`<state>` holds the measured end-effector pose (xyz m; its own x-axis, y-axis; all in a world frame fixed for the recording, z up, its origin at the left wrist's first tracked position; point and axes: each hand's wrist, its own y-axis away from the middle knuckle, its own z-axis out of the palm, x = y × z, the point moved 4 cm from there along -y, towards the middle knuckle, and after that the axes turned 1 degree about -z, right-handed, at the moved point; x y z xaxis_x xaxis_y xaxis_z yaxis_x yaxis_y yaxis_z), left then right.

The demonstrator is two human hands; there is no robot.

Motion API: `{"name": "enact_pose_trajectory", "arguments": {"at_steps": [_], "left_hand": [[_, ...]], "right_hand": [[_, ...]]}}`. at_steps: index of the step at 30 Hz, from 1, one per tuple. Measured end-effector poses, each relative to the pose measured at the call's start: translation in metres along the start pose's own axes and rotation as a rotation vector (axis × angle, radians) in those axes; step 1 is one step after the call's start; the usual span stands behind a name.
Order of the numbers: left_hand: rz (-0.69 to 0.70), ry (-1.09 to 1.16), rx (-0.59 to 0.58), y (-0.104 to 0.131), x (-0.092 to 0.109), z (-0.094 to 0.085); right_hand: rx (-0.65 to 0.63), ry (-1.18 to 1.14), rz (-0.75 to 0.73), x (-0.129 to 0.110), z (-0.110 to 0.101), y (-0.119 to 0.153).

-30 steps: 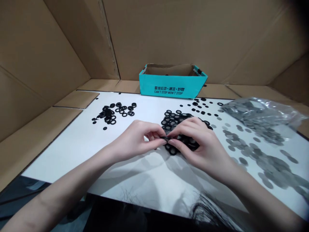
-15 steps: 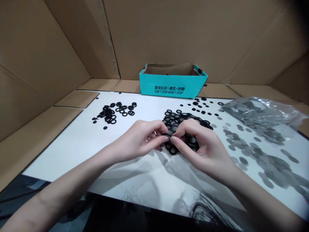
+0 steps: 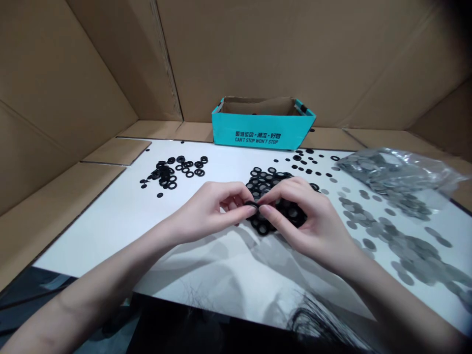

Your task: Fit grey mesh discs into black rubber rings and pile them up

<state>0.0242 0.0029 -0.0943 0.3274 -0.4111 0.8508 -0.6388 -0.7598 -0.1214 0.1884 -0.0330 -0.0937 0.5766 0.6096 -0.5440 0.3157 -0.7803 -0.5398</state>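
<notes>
Between my fingertips is a small black ring (image 3: 252, 203), held above the white table. My left hand (image 3: 216, 209) pinches its left side between thumb and forefinger. From the right, my right hand (image 3: 308, 216) pinches its other edge, thumb and forefinger close to the left ones. Just behind and below my hands lies a heap of black rings (image 3: 262, 229), many with grey discs in their middles; my right hand hides part of it. Whether the held ring has a disc inside is too small to tell.
Loose black rings (image 3: 172, 185) lie at the left. Grey discs (image 3: 416, 250) spread over the right side, beside a clear plastic bag (image 3: 401, 169) of discs. Small black discs (image 3: 309, 171) are scattered behind. A turquoise box (image 3: 263, 130) stands at the back, inside cardboard walls (image 3: 295, 54).
Both hands stay together at nearly the same spot. The ring between the fingertips is tilted slightly differently and shows more clearly. The whole view has shifted a little.
</notes>
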Motion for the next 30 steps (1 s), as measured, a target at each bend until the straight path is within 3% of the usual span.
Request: {"name": "enact_pose_trajectory", "arguments": {"at_steps": [11, 18, 22, 27, 30], "left_hand": [[0.014, -0.127, -0.090, 0.005, 0.002, -0.001], [0.045, -0.101, 0.033, 0.003, 0.000, -0.005], [0.081, -0.128, 0.010, 0.004, 0.002, -0.002], [0.072, -0.113, -0.031, 0.004, 0.004, 0.001], [0.097, -0.154, -0.039, 0.005, 0.006, 0.001]], "right_hand": [[0.024, 0.023, -0.039, -0.005, 0.008, 0.004], [0.010, 0.120, -0.084, -0.004, 0.011, 0.004], [0.031, 0.115, -0.092, -0.003, 0.006, 0.003], [-0.030, 0.030, -0.052, -0.002, 0.005, 0.002], [0.000, 0.058, -0.101, -0.005, 0.006, 0.003]]}}
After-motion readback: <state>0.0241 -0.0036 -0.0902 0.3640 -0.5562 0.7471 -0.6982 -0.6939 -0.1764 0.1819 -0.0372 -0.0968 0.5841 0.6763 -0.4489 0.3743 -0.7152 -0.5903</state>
